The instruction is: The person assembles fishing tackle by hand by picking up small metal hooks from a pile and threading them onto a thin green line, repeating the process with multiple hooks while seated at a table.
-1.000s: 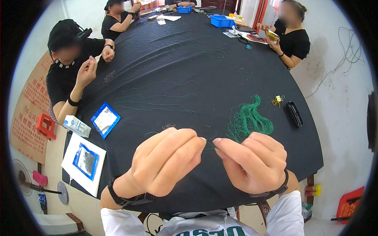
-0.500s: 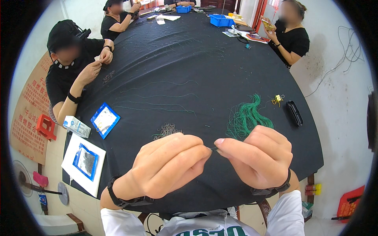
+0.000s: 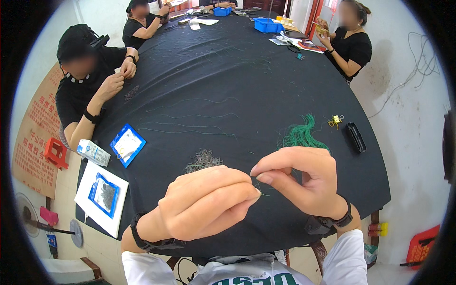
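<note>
My left hand (image 3: 209,202) is closed in a pinch, low over the table, on a thin green thread (image 3: 265,194) whose short end sticks out by the fingertips. Anything else inside that pinch is hidden. Just right of it, my right hand (image 3: 304,178) has thumb and forefinger curled close together at the thread, with only a narrow gap between their tips. Behind my left hand lies a pile of small dark wire pieces (image 3: 204,159) that look like fish hooks. A bundle of green threads (image 3: 304,135) lies beyond my right hand, partly covered by it.
Single green threads (image 3: 190,116) are laid across the black tablecloth (image 3: 209,85). To the left are blue-edged packets (image 3: 127,145), a small box (image 3: 93,152) and a white board (image 3: 118,206). A yellow clip (image 3: 335,120) and black case (image 3: 355,137) lie right. Several people sit around the table.
My right hand has risen slightly and shifted left, its thumb and forefinger now above the left fingertips. A short green thread end shows below them. The left hand has barely moved.
</note>
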Motion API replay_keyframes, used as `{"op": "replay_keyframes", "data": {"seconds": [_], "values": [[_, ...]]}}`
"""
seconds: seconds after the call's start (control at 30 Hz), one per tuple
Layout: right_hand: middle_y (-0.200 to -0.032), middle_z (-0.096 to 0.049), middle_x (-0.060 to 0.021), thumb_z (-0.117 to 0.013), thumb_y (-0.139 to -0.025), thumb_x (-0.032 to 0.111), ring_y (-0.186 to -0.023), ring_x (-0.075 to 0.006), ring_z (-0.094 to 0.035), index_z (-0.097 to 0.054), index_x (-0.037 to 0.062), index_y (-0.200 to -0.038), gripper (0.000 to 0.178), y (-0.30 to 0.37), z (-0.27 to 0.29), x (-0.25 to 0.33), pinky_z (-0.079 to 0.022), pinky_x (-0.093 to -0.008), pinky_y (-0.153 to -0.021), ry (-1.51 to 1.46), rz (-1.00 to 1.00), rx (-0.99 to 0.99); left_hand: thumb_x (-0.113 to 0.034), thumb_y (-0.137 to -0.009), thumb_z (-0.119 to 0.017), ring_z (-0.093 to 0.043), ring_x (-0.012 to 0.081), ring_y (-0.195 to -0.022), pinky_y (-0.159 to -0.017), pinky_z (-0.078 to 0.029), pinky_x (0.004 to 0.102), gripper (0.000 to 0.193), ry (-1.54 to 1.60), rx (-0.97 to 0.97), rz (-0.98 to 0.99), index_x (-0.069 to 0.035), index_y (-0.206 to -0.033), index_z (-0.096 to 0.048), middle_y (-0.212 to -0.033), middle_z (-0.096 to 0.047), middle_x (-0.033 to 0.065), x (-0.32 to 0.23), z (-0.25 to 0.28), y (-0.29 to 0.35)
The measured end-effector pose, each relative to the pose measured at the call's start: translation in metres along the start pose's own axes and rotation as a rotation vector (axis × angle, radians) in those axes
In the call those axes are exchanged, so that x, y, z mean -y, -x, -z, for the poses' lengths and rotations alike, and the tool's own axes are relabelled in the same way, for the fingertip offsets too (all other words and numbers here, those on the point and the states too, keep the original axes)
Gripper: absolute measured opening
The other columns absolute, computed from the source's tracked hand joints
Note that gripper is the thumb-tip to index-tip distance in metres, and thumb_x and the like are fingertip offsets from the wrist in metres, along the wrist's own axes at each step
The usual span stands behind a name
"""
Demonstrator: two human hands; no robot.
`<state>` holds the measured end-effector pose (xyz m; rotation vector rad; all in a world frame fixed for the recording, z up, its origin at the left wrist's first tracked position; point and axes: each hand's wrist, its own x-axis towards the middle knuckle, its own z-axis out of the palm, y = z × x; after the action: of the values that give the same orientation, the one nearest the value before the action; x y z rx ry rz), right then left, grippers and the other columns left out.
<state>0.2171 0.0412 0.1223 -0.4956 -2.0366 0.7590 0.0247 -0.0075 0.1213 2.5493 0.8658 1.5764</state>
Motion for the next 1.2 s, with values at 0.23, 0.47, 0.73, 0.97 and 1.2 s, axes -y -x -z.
{"op": "replay_keyframes", "data": {"seconds": [0.23, 0.47, 0.73, 0.97, 1.2], "values": [[-0.08, -0.064, -0.0062, -0.062, -0.083, -0.001, -0.062, -0.0067, -0.054, -0.065, -0.0038, -0.09, 0.008, 0.002, -0.002, -0.001, -0.042, -0.0202, -0.058, -0.374, -0.324, 0.178, 0.01, -0.063, -0.071, -0.062, 0.0221, -0.06, -0.052, -0.052, 0.0265, 0.02, 0.129, -0.052, 0.05, 0.006, -0.081, -0.062, -0.075, -0.062, 0.015, -0.003, 0.001, -0.003], [-0.063, -0.055, -0.0022, -0.063, -0.082, 0.001, -0.053, -0.0061, -0.047, -0.064, 0.0, -0.087, 0.005, 0.005, -0.014, -0.004, -0.036, -0.0233, -0.048, -0.387, -0.165, 0.098, 0.012, -0.063, -0.069, -0.062, 0.0209, -0.06, -0.052, -0.051, 0.0262, 0.021, 0.102, -0.107, 0.101, 0.006, -0.082, -0.063, -0.076, -0.063, 0.0146, -0.005, 0.002, -0.003], [-0.058, -0.047, -0.0024, -0.07, -0.059, -0.002, -0.048, -0.0151, -0.045, -0.065, -0.0009, -0.086, 0.027, 0.006, -0.02, -0.007, -0.035, -0.027, -0.041, 0.331, 0.39, -0.071, 0.011, -0.062, -0.07, -0.063, 0.0217, -0.062, -0.054, -0.053, 0.0269, 0.021, -0.064, -0.162, 0.102, 0.005, -0.081, -0.063, -0.077, -0.063, 0.014, -0.002, -0.006, 0.001], [-0.061, -0.049, -0.0016, -0.068, -0.055, 0.001, -0.049, -0.0135, -0.045, -0.065, -0.0011, -0.086, 0.032, 0.01, -0.021, -0.004, -0.035, -0.0256, -0.041, 0.506, 0.44, -0.108, 0.005, -0.065, -0.07, -0.064, 0.024, -0.067, -0.06, -0.057, 0.0304, 0.018, -0.312, -0.128, -0.034, 0.006, -0.082, -0.063, -0.078, -0.063, 0.014, 0.006, -0.011, 0.003], [-0.063, -0.049, -0.0014, -0.066, -0.055, 0.004, -0.05, -0.0132, -0.044, -0.065, -0.0009, -0.087, 0.032, 0.01, -0.013, 0.003, -0.036, -0.0255, -0.041, 0.611, 0.434, -0.055, 0.004, -0.066, -0.068, -0.064, 0.0257, -0.07, -0.062, -0.057, 0.0312, 0.019, -0.357, -0.055, -0.123, 0.007, -0.084, -0.063, -0.082, -0.062, 0.015, 0.013, -0.01, 0.003]]}}
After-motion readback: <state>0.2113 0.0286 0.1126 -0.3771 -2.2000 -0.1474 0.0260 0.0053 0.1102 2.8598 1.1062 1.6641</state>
